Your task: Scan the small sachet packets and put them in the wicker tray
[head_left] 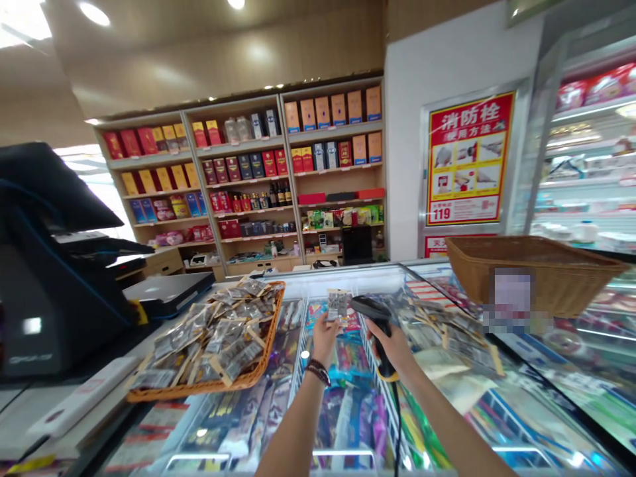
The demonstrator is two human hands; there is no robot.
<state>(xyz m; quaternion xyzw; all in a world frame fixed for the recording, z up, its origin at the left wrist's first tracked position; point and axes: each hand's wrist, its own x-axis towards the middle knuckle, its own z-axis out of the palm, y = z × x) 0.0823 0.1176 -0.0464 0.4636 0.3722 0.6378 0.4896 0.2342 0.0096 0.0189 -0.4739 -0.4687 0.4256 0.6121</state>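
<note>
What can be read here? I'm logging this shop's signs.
"消防栓" at the top of the red poster
"使用方法" beneath it, on the same poster
"119" at the poster's lower left
"灭火" on the red sign below the poster
Too small to read: the packet in the left hand, the packets in the wicker tray, the shelf boxes

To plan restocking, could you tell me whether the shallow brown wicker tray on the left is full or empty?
Full: the shallow brown wicker tray is heaped with overlapping clear packets covering its base.
</note>
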